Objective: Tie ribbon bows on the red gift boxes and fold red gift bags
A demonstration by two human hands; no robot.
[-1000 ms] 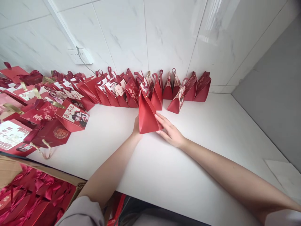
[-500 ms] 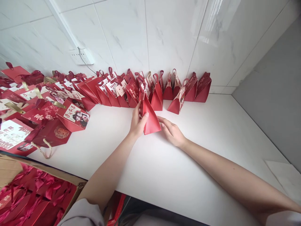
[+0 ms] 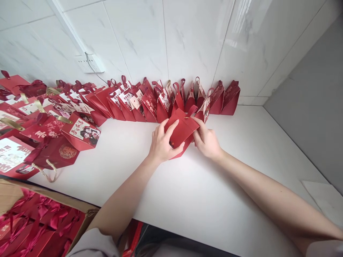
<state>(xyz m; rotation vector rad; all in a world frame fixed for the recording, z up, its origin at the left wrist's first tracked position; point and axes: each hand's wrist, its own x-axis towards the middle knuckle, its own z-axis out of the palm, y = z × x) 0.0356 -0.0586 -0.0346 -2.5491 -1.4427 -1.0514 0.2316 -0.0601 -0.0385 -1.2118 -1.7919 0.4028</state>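
Observation:
Both my hands hold one red paper gift box (image 3: 182,130) above the white tabletop (image 3: 203,192), tilted on its side. My left hand (image 3: 162,144) wraps its fingers over the box's left face, thumb underneath. My right hand (image 3: 206,141) grips the box's right end, fingers closed on it near its ribbon loop. Just behind the box stands a row of folded red gift boxes (image 3: 166,100) with ribbon loops and printed tags, lined up against the tiled wall.
More red boxes and bags (image 3: 53,125) lie piled at the left. A cardboard carton (image 3: 40,221) of flat red boxes with ribbons sits at the bottom left. A wall socket (image 3: 89,64) with a cable is on the tiles. A grey panel (image 3: 316,107) bounds the right.
The red box stood upright on the table between my hands; now both hands have lifted it, tipped it on its side and shifted it slightly right.

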